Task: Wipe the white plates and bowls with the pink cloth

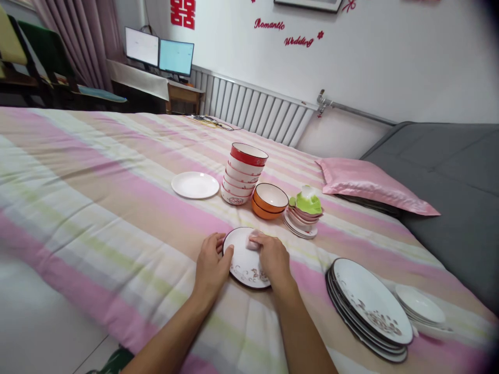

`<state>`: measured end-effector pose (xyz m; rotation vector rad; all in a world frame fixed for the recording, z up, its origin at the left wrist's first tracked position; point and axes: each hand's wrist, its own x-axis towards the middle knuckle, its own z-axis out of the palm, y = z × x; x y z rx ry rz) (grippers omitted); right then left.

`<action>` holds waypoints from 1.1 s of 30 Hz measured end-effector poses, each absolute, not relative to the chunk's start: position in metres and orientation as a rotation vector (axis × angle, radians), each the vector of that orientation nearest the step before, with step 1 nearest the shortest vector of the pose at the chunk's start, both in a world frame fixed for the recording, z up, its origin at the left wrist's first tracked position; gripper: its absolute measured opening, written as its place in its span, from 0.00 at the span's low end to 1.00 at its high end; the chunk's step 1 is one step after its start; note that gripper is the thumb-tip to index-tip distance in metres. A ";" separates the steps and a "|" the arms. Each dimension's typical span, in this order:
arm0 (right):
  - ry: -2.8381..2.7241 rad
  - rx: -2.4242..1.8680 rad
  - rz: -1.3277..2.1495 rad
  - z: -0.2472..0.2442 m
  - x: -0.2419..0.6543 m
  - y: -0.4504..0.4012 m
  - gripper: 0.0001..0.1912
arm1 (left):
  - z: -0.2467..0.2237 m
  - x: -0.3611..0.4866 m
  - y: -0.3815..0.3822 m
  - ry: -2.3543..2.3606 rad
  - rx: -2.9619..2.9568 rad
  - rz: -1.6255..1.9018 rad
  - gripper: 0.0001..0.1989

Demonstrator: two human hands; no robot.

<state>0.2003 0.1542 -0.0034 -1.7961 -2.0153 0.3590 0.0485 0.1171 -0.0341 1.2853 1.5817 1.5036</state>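
Note:
A round white plate [244, 259] with a dark rim and a brown floral pattern lies on the striped bedspread in front of me. My left hand [211, 264] grips its left edge, thumb over the rim and the other fingers at the side. Over the plate's right part, my right hand [274, 258] pinches a small pale pinkish wad [252, 241] against the upper surface. Whether the wad is cloth, tissue or sponge I cannot tell. The fingertips of my right hand are partly hidden behind it.
Beyond the plate stand a white plate [195, 185], stacked red-and-white bowls [240, 176], orange bowls [268, 203] and a pile topped by a green leaf-shaped dish [309, 201]. Oval plates [368, 296] are stacked at right, beside small white dishes [421, 304]. A pink pillow [370, 182] lies by the headboard.

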 end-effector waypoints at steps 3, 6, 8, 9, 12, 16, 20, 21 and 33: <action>-1.992 -1.780 0.289 -0.007 0.205 0.156 0.20 | -0.035 0.048 0.117 1.589 1.265 1.472 0.18; -2.046 -1.726 0.250 -0.012 0.209 0.158 0.23 | -0.034 0.049 0.115 1.639 1.360 1.429 0.18; -2.058 -1.714 0.269 -0.016 0.210 0.159 0.24 | -0.031 0.051 0.114 1.680 1.447 1.401 0.17; -2.055 -1.712 0.284 -0.017 0.210 0.160 0.24 | -0.030 0.051 0.113 1.695 1.477 1.387 0.17; -2.040 -1.685 0.330 -0.021 0.212 0.162 0.24 | -0.028 0.052 0.113 1.712 1.483 1.359 0.19; -2.027 -1.639 0.346 -0.025 0.213 0.161 0.23 | -0.030 0.051 0.114 1.686 1.379 1.368 0.20; -1.957 -1.713 0.288 -0.028 0.209 0.151 0.23 | -0.035 0.049 0.113 1.607 1.373 1.425 0.19; -1.928 -1.755 0.275 -0.029 0.207 0.148 0.23 | -0.036 0.049 0.113 1.590 1.392 1.442 0.18; -1.533 -2.101 0.151 -0.028 0.187 0.117 0.22 | -0.033 0.050 0.102 1.791 1.742 1.310 0.26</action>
